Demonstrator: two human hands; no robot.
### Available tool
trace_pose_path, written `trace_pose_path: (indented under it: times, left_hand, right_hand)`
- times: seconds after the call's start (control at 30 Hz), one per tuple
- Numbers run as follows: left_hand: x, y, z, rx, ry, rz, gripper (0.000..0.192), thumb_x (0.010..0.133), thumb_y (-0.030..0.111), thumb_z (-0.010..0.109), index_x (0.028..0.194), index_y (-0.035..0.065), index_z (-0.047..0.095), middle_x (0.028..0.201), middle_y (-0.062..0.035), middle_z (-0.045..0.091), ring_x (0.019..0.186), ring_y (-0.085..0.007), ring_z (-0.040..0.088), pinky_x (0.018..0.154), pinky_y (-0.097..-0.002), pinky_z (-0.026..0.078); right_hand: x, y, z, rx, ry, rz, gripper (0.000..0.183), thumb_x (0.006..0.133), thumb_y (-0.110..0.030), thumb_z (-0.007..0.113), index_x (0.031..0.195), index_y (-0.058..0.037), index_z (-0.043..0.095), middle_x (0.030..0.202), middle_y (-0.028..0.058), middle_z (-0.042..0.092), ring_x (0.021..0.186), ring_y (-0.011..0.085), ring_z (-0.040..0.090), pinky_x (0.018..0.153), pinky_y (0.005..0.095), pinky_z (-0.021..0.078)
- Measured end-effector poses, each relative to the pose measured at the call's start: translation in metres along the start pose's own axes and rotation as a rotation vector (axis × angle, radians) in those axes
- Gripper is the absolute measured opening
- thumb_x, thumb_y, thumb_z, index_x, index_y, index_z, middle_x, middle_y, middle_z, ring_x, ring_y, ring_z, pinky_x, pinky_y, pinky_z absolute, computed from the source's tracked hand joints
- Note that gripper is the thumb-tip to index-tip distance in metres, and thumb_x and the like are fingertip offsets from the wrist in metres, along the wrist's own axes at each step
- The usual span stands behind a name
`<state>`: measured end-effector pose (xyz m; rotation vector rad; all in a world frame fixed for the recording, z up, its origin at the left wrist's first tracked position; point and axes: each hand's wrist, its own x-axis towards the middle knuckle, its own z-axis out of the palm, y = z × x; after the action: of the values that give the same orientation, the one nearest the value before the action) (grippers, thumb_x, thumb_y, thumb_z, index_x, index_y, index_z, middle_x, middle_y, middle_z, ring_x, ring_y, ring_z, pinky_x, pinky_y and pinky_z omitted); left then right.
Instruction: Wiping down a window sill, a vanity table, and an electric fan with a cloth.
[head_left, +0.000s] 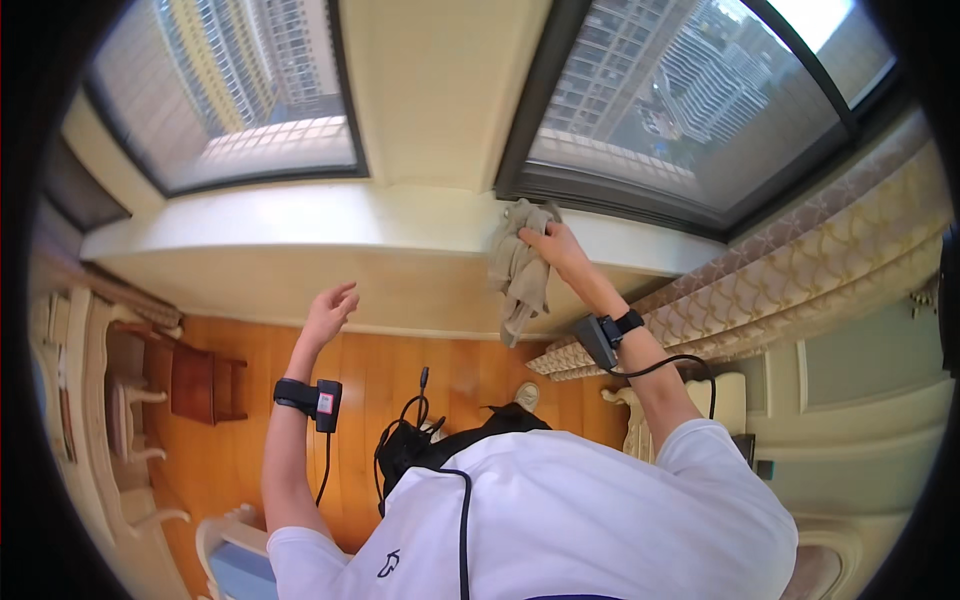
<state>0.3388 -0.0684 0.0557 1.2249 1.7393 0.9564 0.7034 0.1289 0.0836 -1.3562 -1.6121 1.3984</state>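
A crumpled grey-beige cloth (523, 262) is gripped in my right hand (556, 246). Its upper part lies against the white windowsill (420, 217), beside the lower left corner of the right window's dark frame (600, 206). The rest of the cloth hangs down over the sill's front edge. My left hand (332, 311) is in the air in front of the wall below the sill, fingers loosely apart and slightly curled, with nothing in it.
Patterned curtains (795, 277) hang at the right. A brown wooden stool (202, 382) stands on the wooden floor (352, 420) at left, near a cream desk (105, 420). A blue-seated chair (240, 566) is behind me. Black cables (420, 420) dangle at my waist.
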Motion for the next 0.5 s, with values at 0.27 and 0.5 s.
trace_pose_path:
  times: [0.27, 0.5]
  left_hand:
    - [-0.122, -0.109, -0.016, -0.231, 0.218, -0.222, 0.043, 0.088, 0.03, 0.057, 0.122, 0.0042, 0.052, 0.109, -0.0068, 0.062, 0.095, -0.0158, 0.06, 0.074, -0.0304, 0.049]
    - [-0.257, -0.193, -0.001, -0.395, 0.55, -0.647, 0.042, 0.086, 0.032, 0.055, 0.119, 0.0056, 0.053, 0.102, -0.0055, 0.061, 0.087, -0.0146, 0.06, 0.064, -0.0267, 0.048]
  right_hand:
    - [-0.009, -0.15, 0.079, 0.475, -0.196, -0.329, 0.035, 0.083, -0.022, 0.066, 0.105, 0.0047, 0.057, 0.093, 0.0056, 0.062, 0.083, 0.0134, 0.057, 0.075, 0.0265, 0.0449]
    - [-0.002, -0.114, 0.091, 0.17, -0.198, -0.198, 0.039, 0.086, -0.03, 0.061, 0.107, 0.0023, 0.056, 0.095, 0.0053, 0.06, 0.082, 0.0122, 0.055, 0.07, 0.0269, 0.045]
